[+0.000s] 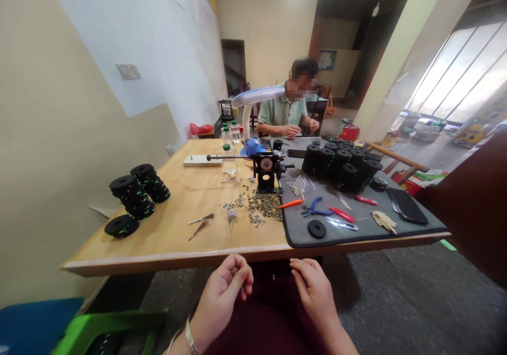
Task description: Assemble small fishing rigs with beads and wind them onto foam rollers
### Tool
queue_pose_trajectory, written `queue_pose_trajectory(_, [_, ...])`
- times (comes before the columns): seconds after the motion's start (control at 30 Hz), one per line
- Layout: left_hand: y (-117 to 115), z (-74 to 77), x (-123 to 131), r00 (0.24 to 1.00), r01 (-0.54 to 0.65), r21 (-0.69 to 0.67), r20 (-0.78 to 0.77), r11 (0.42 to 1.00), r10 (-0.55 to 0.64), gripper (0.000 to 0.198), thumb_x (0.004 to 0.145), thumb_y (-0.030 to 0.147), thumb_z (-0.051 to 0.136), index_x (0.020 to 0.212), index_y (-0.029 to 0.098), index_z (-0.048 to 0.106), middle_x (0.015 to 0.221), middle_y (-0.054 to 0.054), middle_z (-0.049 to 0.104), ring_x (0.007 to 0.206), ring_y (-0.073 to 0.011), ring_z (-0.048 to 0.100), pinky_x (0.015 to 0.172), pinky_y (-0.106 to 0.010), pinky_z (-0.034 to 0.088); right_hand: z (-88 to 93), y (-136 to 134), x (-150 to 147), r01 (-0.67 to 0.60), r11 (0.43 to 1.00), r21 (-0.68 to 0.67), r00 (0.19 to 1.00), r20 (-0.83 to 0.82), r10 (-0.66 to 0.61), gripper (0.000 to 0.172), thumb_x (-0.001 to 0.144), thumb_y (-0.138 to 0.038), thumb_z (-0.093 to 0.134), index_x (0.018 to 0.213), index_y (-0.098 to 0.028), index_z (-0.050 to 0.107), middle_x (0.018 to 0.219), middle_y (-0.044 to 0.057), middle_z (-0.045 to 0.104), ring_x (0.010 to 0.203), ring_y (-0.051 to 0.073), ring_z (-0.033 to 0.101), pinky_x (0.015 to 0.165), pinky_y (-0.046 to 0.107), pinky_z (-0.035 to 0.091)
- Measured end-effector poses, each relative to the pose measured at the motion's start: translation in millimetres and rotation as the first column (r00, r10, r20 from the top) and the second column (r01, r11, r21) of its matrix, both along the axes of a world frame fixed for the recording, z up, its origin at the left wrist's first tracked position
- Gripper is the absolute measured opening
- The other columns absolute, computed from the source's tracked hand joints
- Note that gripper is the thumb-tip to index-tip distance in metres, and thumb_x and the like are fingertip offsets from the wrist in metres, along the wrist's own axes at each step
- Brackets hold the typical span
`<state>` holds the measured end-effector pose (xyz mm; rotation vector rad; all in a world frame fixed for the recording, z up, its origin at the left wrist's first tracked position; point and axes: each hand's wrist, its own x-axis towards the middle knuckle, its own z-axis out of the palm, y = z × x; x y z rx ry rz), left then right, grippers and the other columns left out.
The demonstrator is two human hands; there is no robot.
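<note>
Just in front of the table's near edge, my left hand (227,287) has its fingers curled in and the thumb laid against them. Across a small gap, my right hand (315,290) holds its thumb and fingers pressed together. Anything in either hand is too small or hidden to make out. A tiny light speck (273,277) shows between them against dark clothing. On the wooden table beyond lie a heap of small dark-and-yellow pieces (266,207), thin brush-like tools (198,230) and a black foam spool (317,229). A black winding device (266,173) with a long rod stands behind the heap.
A grey mat (301,233) carries blue pliers (316,207), a red-handled tool (341,214), a phone (407,207) and stacked black spools (340,159). More spools (137,188) stand at left. A lamp (257,97) rises mid-table; a co-worker (289,106) sits opposite. A green stool (103,320) is lower left.
</note>
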<state>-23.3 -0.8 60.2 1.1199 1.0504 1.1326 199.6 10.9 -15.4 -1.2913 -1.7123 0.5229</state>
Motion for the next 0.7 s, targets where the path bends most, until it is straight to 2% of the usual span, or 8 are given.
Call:
queue_pose_trajectory(0.1, [0,2.4,4,0.994,0.041,0.036,-0.101,0.999,-0.037,0.026,0.083,0.041,0.055,0.072,0.018,0.054,0.065,-0.001,0.057,0.052,-0.0114,0.049,0.048,-0.021,0.039,15.9,-6,-1,0.056,0.998,-0.017,0.996,-0.073,-0.057,0.016,0.086,-0.024,0.054,0.095,-0.024,0.068,0.093,0.009,0.068,0.089,0.026,0.059,0.081,0.040,0.048])
queue_pose_trajectory(0.17, [-1,6.3,5,0.979,0.070,0.075,-0.196,0.995,-0.054,0.022,0.084,0.038,0.054,0.074,0.018,0.058,0.064,-0.002,0.057,0.052,-0.0122,0.049,0.049,-0.022,0.038,31.4,-11,-9,0.025,0.997,-0.069,0.988,-0.148,-0.035,0.016,0.087,-0.026,0.054,0.095,-0.024,0.068,0.095,0.009,0.068,0.089,0.025,0.061,0.081,0.038,0.049])
queue_pose_trajectory(0.27, [-3,12.8,5,0.948,0.083,0.203,-0.318,0.976,-0.015,0.015,0.083,0.030,0.055,0.074,0.019,0.061,0.072,-0.005,0.060,0.064,-0.0165,0.054,0.061,-0.025,0.043,55.2,-15,-29,-0.134,0.974,-0.181,0.958,-0.276,0.081,0.018,0.088,-0.028,0.053,0.098,-0.023,0.067,0.097,0.009,0.069,0.088,0.024,0.063,0.079,0.035,0.050])
queue_pose_trajectory(0.37, [-7,16.2,3,0.921,0.101,0.313,-0.388,0.944,0.030,0.013,0.082,0.023,0.054,0.071,0.020,0.060,0.088,-0.007,0.060,0.083,-0.0208,0.055,0.076,-0.028,0.043,68.5,-15,-50,-0.325,0.908,-0.265,0.890,-0.410,0.199,0.021,0.087,-0.031,0.053,0.103,-0.021,0.063,0.100,0.009,0.068,0.087,0.023,0.064,0.071,0.030,0.051])
queue_pose_trajectory(0.43, [-8,14.9,0,0.906,0.119,0.327,-0.421,0.937,0.032,0.013,0.084,0.021,0.052,0.074,0.021,0.060,0.092,-0.007,0.058,0.086,-0.0211,0.055,0.078,-0.028,0.043,68.8,-13,-61,-0.419,0.862,-0.285,0.849,-0.458,0.262,0.021,0.087,-0.032,0.053,0.104,-0.021,0.060,0.094,0.007,0.068,0.080,0.020,0.064,0.064,0.026,0.050])
queue_pose_trajectory(0.53, [-7,7.6,-4,0.894,0.140,0.324,-0.448,0.936,0.021,0.012,0.085,0.020,0.049,0.077,0.021,0.057,0.093,-0.007,0.056,0.086,-0.0205,0.054,0.079,-0.028,0.042,59.5,-12,-69,-0.474,0.824,-0.309,0.842,-0.431,0.323,0.017,0.087,-0.032,0.053,0.095,-0.019,0.061,0.073,0.002,0.067,0.064,0.016,0.060,0.058,0.023,0.045])
queue_pose_trajectory(0.63, [-5,-3.9,-8,0.878,0.184,0.326,-0.478,0.927,-0.006,0.013,0.086,0.021,0.047,0.075,0.020,0.052,0.087,-0.006,0.055,0.081,-0.0190,0.053,0.075,-0.028,0.042,45.8,-12,-71,-0.462,0.822,-0.332,0.872,-0.336,0.355,0.017,0.085,-0.032,0.053,0.078,-0.017,0.059,0.057,-0.002,0.060,0.053,0.012,0.054,0.053,0.020,0.040])
queue_pose_trajectory(0.7, [-4,-11.9,-9,0.864,0.216,0.322,-0.504,0.922,-0.026,0.014,0.086,0.023,0.046,0.074,0.020,0.049,0.081,-0.005,0.053,0.076,-0.0180,0.051,0.069,-0.027,0.042,37.0,-12,-70,-0.434,0.838,-0.331,0.898,-0.241,0.369,0.021,0.084,-0.032,0.053,0.070,-0.017,0.057,0.054,-0.003,0.055,0.050,0.011,0.049,0.051,0.020,0.036])
